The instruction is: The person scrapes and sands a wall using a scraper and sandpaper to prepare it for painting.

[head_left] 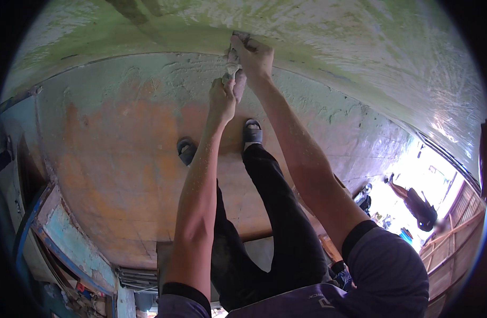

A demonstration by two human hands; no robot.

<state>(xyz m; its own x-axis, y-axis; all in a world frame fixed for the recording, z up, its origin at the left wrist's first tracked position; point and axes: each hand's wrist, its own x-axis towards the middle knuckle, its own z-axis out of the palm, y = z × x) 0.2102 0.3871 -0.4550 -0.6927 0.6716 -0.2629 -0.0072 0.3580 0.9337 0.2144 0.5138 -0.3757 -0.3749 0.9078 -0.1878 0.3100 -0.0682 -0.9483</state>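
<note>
At the top centre, both my arms reach up to a pale green, streaked wall (328, 37). My right hand (259, 59) is closed round the upper part of a long, dusty grey-pink tool (239, 89), whose dark top end lies at the wall. My left hand (222, 99) is closed on the lower part of the same tool, just below and left of the right hand. Fingers cover much of the tool, so its exact kind cannot be made out. Pale dust specks both forearms.
My sandalled feet (252, 131) stand on an orange-brown, green-stained floor (126, 153). A worn turquoise panel (76, 241) is at the lower left. Another person (417, 206) stands in a bright opening at the right, with assorted items nearby.
</note>
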